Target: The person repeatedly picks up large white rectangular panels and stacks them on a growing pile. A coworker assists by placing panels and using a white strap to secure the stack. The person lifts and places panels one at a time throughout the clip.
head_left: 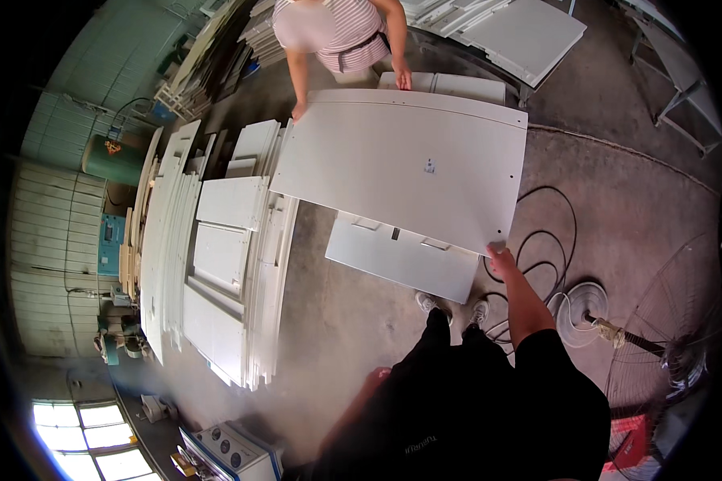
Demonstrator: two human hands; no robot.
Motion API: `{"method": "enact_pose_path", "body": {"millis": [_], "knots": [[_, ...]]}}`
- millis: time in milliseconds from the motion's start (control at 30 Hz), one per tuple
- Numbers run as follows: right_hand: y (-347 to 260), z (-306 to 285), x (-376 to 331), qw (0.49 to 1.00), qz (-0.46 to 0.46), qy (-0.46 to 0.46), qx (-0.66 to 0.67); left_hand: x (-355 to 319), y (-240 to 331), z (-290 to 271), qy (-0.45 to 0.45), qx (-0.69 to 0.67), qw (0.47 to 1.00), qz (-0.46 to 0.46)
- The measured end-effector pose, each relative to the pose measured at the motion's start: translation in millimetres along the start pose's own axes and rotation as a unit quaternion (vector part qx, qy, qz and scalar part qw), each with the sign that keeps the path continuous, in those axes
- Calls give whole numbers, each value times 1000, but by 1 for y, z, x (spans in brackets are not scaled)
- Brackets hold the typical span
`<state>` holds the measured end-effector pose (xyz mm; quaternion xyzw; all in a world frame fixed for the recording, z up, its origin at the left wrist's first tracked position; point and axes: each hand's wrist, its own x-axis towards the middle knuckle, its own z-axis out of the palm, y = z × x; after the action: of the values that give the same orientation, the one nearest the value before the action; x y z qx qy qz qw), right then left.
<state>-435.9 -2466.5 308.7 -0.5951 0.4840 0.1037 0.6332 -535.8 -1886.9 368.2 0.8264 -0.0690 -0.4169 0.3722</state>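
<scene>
A large white panel [401,160] with small holes near its corners and a small label is held up in front of me. My right hand [501,260] grips its near right corner, fingers wrapped round the edge. Across from me, a person in a striped top [353,36] has both hands at the panel's far edge. My left hand [377,377] hangs low by my side, away from the panel; it is smeared and its fingers cannot be made out. Under the panel's near edge lies another white board with handle-like slots [401,260], partly hidden.
Stacks of white boards [221,256] stand along my left. More boards lie on a rack [525,36] at the far right. A black hose [569,216] coils over the floor beside a standing fan [674,361]. A machine with dials [229,453] is at lower left.
</scene>
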Motion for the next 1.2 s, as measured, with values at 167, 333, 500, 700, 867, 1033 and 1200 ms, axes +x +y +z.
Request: {"method": "enact_pose_path", "body": {"millis": [167, 333, 500, 700, 867, 1033, 1200], "knots": [[22, 46, 16, 973, -95, 126, -168, 15, 73, -32, 2, 148, 989, 23], [-17, 41, -14, 972, -66, 89, -208, 20, 71, -32, 81, 59, 991, 87], [-28, 41, -27, 968, -45, 99, -224, 19, 76, -41, 28, 132, 989, 58], [-19, 37, -21, 966, -34, 78, -245, 13, 75, -39, 1, 32, 998, 52], [-27, 31, -44, 954, -134, 76, -258, 25, 41, -30, 34, 80, 993, 80], [-64, 30, -119, 873, -247, 118, -403, 49, 60, -47, -41, 84, 996, 8], [-57, 40, -141, 758, -280, 99, -581, 80, -28, -28, -35, -49, 994, 87]]}}
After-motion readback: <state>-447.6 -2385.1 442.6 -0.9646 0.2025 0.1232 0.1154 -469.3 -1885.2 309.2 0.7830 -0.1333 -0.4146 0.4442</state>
